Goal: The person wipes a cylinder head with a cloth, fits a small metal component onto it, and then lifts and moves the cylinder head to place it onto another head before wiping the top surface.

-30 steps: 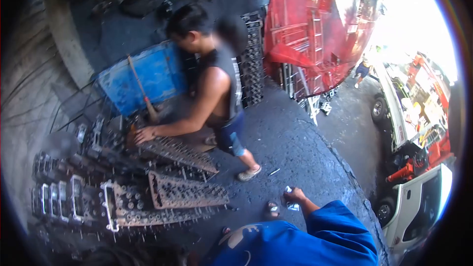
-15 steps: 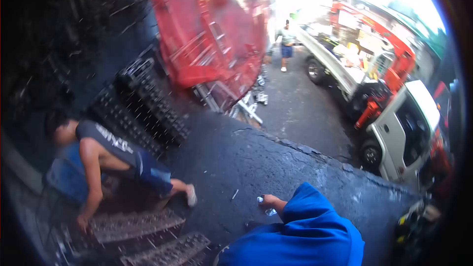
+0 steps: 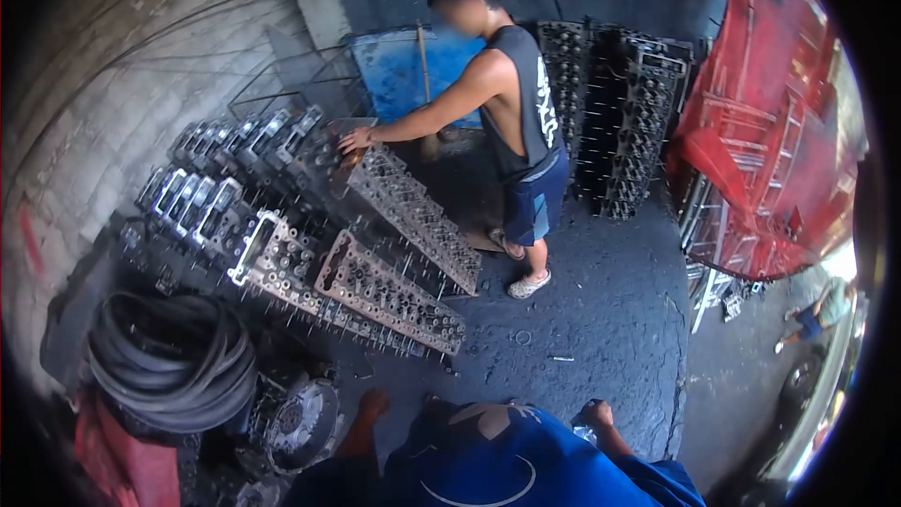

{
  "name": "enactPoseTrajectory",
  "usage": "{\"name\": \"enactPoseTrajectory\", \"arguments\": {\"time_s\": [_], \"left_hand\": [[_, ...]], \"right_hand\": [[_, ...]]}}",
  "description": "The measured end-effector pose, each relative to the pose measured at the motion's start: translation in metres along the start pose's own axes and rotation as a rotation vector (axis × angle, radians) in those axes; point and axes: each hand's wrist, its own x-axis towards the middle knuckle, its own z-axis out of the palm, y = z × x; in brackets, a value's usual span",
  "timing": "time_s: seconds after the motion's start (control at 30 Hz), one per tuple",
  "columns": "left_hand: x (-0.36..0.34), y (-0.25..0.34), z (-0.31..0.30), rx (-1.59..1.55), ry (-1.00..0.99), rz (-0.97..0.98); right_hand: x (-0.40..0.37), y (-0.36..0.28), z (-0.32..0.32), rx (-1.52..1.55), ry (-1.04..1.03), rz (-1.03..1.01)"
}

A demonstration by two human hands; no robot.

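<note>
My right hand shows at the bottom edge, next to my blue shirt, closed around a small pale packet. My left hand hangs at the shirt's left side, above the dark floor; its fingers are not clear. Ahead, several grimy engine cylinder heads lean in rows. A co-worker in a dark sleeveless shirt and blue shorts stands behind them, one hand pressed on the top of a leaning head.
More cylinder heads stand upright against the back. A blue panel with a stick is behind the co-worker. Coiled black hoses and a round metal disc lie at lower left. A red truck cab is on the right.
My view swung out toward the street and trucks, then back onto the cylinder heads. The co-worker keeps a hand on a leaning head. My right hand still holds the packet.
</note>
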Motion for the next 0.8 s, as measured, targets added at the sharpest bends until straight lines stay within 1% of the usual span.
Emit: {"name": "enactPoseTrajectory", "arguments": {"time_s": [0.03, 0.07, 0.1, 0.13, 0.17, 0.2, 0.23, 0.27, 0.3, 0.33, 0.4, 0.43, 0.47, 0.5, 0.53, 0.57, 0.63, 0.67, 0.7, 0.73, 0.77, 0.8], "left_hand": [[0.0, -0.037, 0.005, 0.231, -0.144, -0.106], [-0.016, -0.061, -0.001, -0.412, -0.534, -0.184], [-0.036, -0.068, -0.009, -0.946, -0.893, -0.499], [-0.046, -0.08, 0.006, -0.822, -0.632, -0.557], [-0.067, -0.083, 0.022, -0.665, -0.357, -0.623], [-0.107, -0.056, 0.033, -0.508, -0.113, -0.689], [-0.118, -0.059, 0.034, -0.512, -0.109, -0.695], [-0.133, -0.061, 0.038, -0.473, -0.131, -0.573], [-0.145, -0.062, 0.041, -0.432, -0.156, -0.45], [-0.149, -0.058, 0.042, -0.436, -0.158, -0.454], [-0.153, -0.042, 0.044, -0.69, -0.078, -0.452], [-0.131, -0.042, 0.043, -0.673, -0.125, -0.522], [-0.092, -0.077, 0.049, -0.74, -0.287, -0.47], [-0.075, -0.056, 0.052, -1.256, -0.646, -0.338], [-0.053, -0.087, 0.06, -0.968, -0.365, -0.262], [-0.07, -0.044, 0.043, -0.626, -0.103, -0.265], [-0.08, 0.031, 0.025, -0.189, -0.033, -0.19], [-0.075, 0.045, 0.026, -0.2, -0.024, -0.149], [-0.069, 0.06, 0.027, -0.21, -0.014, -0.107], [-0.08, 0.1, 0.024, -0.22, -0.054, -0.05], [-0.094, 0.145, 0.024, -0.23, -0.094, 0.005], [-0.088, 0.172, 0.032, -0.283, -0.218, -0.003]], "right_hand": [[0.008, 0.0, 0.002, -0.036, 0.005, -0.005], [0.017, -0.002, 0.005, -0.068, 0.01, -0.01], [0.035, 0.007, 0.015, 0.013, 0.062, 0.008], [0.05, 0.008, 0.015, 0.002, 0.052, 0.001], [0.061, 0.008, 0.014, -0.009, 0.08, -0.078], [0.067, 0.008, 0.013, -0.018, 0.109, -0.155], [0.064, 0.001, 0.0, -0.147, 0.019, -0.292], [0.034, -0.028, -0.017, 0.129, 0.078, -0.114], [0.011, -0.05, -0.032, 0.093, 0.093, -0.122], [0.0, -0.062, -0.041, 0.058, 0.111, -0.132], [0.016, -0.065, -0.036, 0.011, 0.134, -0.158], [0.022, -0.066, -0.035, -0.006, 0.112, -0.161], [0.009, -0.074, -0.042, -0.051, 0.102, -0.211], [0.014, -0.069, -0.037, -0.034, 0.129, -0.238], [0.022, -0.065, -0.029, -0.014, 0.158, -0.265], [0.032, -0.062, -0.021, -0.023, 0.158, -0.256], [0.055, -0.046, -0.007, 0.163, 0.104, -0.323], [0.049, -0.043, -0.006, 0.161, 0.104, -0.315], [0.023, -0.059, -0.014, 0.492, 0.037, -0.36], [0.01, -0.074, -0.022, 0.825, -0.031, -0.401], [0.012, -0.082, -0.026, 0.785, -0.032, -0.399], [-0.015, -0.111, -0.039, 0.914, -0.036, -0.41]]}}
